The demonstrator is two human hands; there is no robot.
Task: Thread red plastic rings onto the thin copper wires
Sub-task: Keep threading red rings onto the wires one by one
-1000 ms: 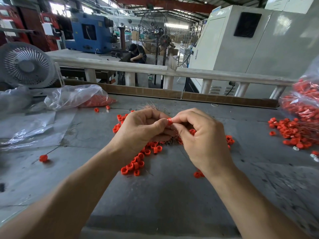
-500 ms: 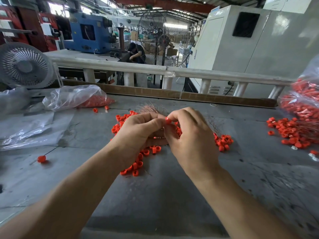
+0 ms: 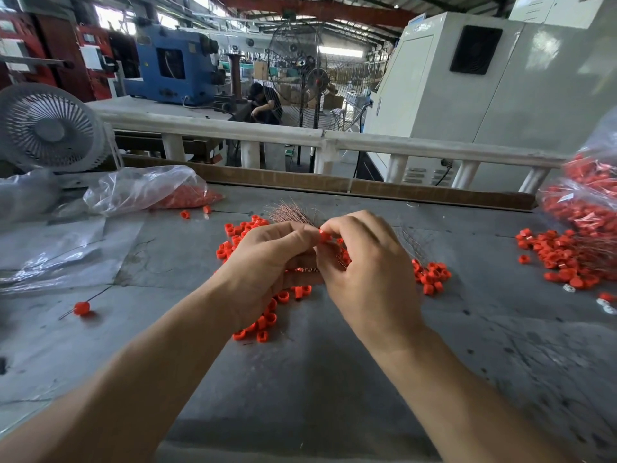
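Fingertips (image 3: 309,232) of both our hands meet over one red ring (image 3: 324,236), pinched between them just above the bench. Our left hand (image 3: 267,262) curls around a bundle of copper wires (image 3: 287,213), whose loose ends fan out beyond its knuckles; our right hand (image 3: 364,262) pinches the ring from the other side. Whether a wire tip is already inside the ring's hole we cannot tell, since the fingers cover it. We judge this to be the threading step, and to do it well we should keep a single wire stiff and short between the left fingers, line the hole square to its tip, and slide the ring on without bending the strand. Beneath and around both hands lie loose red rings (image 3: 263,324) scattered on the grey bench (image 3: 317,396). Well off to the left of the fingers lies one ring already on a wire (image 3: 81,308), and farther out sits a plastic bag (image 3: 143,188) of rings. Far right of the fingers lies another heap of rings (image 3: 567,255).
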